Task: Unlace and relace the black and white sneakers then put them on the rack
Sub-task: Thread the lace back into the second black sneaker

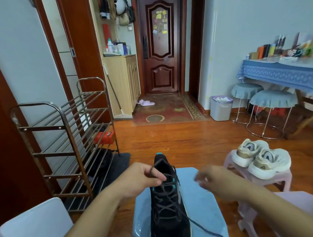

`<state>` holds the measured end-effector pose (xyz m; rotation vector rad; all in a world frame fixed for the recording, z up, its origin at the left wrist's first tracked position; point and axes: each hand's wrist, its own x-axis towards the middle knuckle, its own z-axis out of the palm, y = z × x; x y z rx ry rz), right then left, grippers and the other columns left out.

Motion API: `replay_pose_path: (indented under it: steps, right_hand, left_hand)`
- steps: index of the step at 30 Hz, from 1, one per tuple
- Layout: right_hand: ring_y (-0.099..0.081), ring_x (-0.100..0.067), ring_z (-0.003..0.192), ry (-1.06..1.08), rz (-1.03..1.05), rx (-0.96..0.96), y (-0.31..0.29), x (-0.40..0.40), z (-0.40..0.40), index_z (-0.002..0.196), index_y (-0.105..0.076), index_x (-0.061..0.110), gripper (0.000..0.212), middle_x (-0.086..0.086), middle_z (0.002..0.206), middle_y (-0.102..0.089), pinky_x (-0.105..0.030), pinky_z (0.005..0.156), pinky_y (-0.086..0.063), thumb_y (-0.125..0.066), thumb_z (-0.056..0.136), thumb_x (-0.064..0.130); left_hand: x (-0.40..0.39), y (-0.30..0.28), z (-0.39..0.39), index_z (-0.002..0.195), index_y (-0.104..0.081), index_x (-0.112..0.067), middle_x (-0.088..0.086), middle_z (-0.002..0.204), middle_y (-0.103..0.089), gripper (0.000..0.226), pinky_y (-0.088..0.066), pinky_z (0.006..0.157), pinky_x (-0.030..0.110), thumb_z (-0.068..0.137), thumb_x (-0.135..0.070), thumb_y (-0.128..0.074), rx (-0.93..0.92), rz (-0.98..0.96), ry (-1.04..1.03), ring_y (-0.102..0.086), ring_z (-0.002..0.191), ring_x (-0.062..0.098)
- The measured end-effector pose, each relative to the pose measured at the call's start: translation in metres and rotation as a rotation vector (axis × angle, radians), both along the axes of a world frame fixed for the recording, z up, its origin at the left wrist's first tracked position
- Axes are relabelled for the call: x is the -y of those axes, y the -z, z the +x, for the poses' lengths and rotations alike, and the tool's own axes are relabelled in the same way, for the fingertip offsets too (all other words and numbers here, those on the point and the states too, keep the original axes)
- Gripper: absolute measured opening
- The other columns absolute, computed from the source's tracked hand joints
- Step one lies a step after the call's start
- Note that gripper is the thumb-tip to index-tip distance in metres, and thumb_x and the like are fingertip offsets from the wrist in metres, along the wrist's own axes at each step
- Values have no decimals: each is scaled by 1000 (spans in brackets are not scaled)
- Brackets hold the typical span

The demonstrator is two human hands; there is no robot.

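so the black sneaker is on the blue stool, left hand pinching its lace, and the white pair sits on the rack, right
Not quite. In the head view the white pair sits on the pink stool, not the rack. The rest holds: the black sneaker is on the blue stool, left hand pinching its lace.

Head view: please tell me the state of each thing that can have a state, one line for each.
black sneaker: on the blue stool, laced, lace ends loose
left hand: pinches a lace loop
right hand: blurred, grip unclear
shoe rack: upper shelves bare, dark items low down
white sneakers: together on the pink stool
door: shut
bin: paper inside
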<state>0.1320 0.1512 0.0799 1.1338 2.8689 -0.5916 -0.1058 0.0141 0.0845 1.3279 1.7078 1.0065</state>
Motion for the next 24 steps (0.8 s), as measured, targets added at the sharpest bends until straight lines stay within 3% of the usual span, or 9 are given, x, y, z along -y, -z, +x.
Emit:
replay_pose_path:
  steps: [3,7,9,11,13,15,19,21,24]
  right_hand:
    - [-57,6,90,-20,-240,-440,-2,16,-48,127,-64,26,28,14,112,-65,-10,75,-43,-46,106,27]
    - [-53,-15,74,71,-511,-468,7,20,-77,129,-62,24,30,2,95,-71,-28,66,-41,-40,109,23]
    - [-51,-14,67,88,-569,-509,12,14,-80,132,-60,24,33,4,90,-71,-27,61,-40,-42,107,13]
    - [-53,-17,71,87,-613,-604,14,8,-82,134,-61,21,40,8,98,-74,-31,64,-41,-42,104,3]
    - [-58,-14,81,60,-688,-686,11,6,-84,133,-62,21,44,4,112,-74,-31,67,-43,-43,101,-3]
    - [-57,-11,78,27,-725,-700,7,5,-85,129,-64,18,38,-3,109,-74,-26,64,-44,-50,101,-2]
    - [-59,-16,70,-77,-513,-532,-12,-11,-85,118,-69,19,29,2,85,-71,-35,65,-46,-66,93,5]
    - [-59,-12,63,-163,-416,-387,-24,-14,-87,118,-64,23,33,4,79,-69,-30,60,-46,-68,89,7]
    - [-59,-18,74,-293,-22,-102,-34,-10,-93,123,-49,22,41,1,85,-63,-33,62,-49,-65,87,15]
  left_hand:
    - [-9,11,3,75,-73,-28,-17,83,-70,29,-49,76,24,84,0,-75,-331,235,-85,-65,82,3]
    - [-14,36,9,73,-49,-21,-10,77,-48,35,-43,61,33,74,9,-67,-741,575,-198,-48,73,10]
    - [-16,46,13,72,-46,-18,-9,77,-43,37,-41,58,37,73,12,-67,-762,654,-250,-44,70,13]
    - [-19,51,16,75,-46,-19,-11,80,-43,35,-40,58,34,81,7,-70,-697,679,-314,-44,69,11]
    - [-20,53,18,78,-48,-19,-14,81,-43,30,-41,58,31,87,-4,-73,-680,681,-332,-45,69,9]
    - [-22,52,18,81,-49,-21,-14,79,-44,27,-43,59,31,90,-13,-73,-661,631,-345,-46,70,9]
    - [-25,46,14,77,-46,-29,-11,73,-50,32,-43,59,32,91,-19,-73,-523,515,-340,-50,69,10]
    - [-25,44,14,76,-45,-30,-10,75,-53,33,-47,62,37,92,-19,-72,-496,464,-307,-53,71,12]
    - [-24,40,18,78,-47,-29,-9,78,-56,29,-50,68,43,94,-21,-70,-481,434,-245,-56,76,13]
